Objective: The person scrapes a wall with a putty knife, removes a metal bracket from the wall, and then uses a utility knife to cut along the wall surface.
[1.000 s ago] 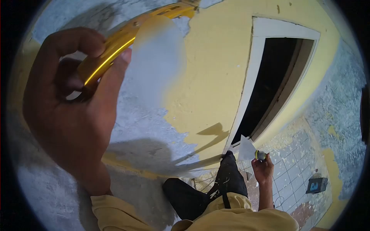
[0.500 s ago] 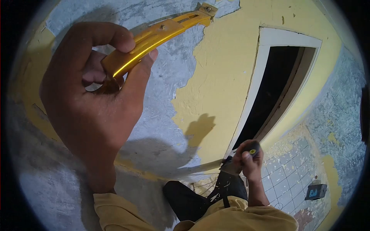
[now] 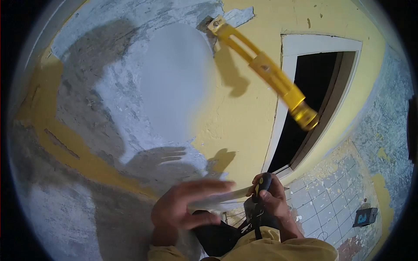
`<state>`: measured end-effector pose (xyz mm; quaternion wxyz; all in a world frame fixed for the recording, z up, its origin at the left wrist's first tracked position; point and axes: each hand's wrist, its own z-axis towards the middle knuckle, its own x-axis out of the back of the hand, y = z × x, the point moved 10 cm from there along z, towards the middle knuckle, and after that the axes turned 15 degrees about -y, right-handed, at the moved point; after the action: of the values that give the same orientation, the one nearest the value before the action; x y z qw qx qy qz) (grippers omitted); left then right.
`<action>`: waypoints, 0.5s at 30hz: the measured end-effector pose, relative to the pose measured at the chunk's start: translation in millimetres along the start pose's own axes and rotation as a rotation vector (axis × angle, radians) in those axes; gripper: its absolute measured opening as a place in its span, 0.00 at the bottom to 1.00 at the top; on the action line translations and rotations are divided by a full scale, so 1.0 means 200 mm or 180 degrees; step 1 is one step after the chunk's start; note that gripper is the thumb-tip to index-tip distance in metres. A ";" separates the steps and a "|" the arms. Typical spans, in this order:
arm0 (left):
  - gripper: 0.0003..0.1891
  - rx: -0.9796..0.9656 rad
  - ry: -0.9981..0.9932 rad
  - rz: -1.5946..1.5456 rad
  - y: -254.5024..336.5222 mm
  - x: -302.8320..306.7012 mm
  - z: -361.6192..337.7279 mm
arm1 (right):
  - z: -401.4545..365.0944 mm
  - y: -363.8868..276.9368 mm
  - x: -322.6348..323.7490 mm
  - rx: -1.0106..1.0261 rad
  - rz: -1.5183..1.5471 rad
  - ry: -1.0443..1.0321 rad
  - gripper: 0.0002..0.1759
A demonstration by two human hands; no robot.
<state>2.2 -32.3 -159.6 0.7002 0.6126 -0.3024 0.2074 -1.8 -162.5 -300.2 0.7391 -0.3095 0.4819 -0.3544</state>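
Observation:
My left hand [image 3: 185, 204] is low in front of me, blurred, with its fingers stretched forward and the thumb apart. Nothing is held in it. My right hand [image 3: 275, 201] grips a scraper [image 3: 263, 182] by its black and yellow handle. The blade is hard to make out, partly hidden and smeared near my left fingers. Above both hands, a gold metal bracket [image 3: 274, 79] sticks out from the wall. Its small plate is fixed there, and its free end hangs down to the right, untouched by either hand.
The wall [image 3: 235, 113] has yellow paint over a bared grey-blue surface. A blurred pale oval covers part of it. On the right is a white-framed dark opening [image 3: 288, 43]. Paint flakes litter the tiled floor [image 3: 320, 204], where a small black box [image 3: 365, 217] sits.
My left hand has let go of the gold bracket and dropped toward my right hand. The bracket has swung down to the right. My right hand has shifted slightly left, turning the scraper.

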 end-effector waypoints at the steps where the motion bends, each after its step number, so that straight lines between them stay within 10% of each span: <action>1: 0.35 0.0435 0.0683 -0.0061 -0.10 0.06 -0.05 | 0.01 -0.01 -0.02 -0.0006 0.0013 0.0007 0.18; 8: 0.27 0.1232 0.1998 -0.0857 -0.46 -0.29 0.00 | 0.10 -0.20 -0.29 0.0543 -0.2877 -0.0361 0.25; 15: 0.11 0.0899 0.2660 -0.2336 -0.61 -0.43 -0.10 | 0.16 -0.31 -0.30 0.0553 -0.3020 -0.0541 0.27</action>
<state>24.0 -26.4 -307.9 0.6978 0.6310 0.2631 0.2137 -2.0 -143.6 -210.5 0.5559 -0.4601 0.1943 -0.6645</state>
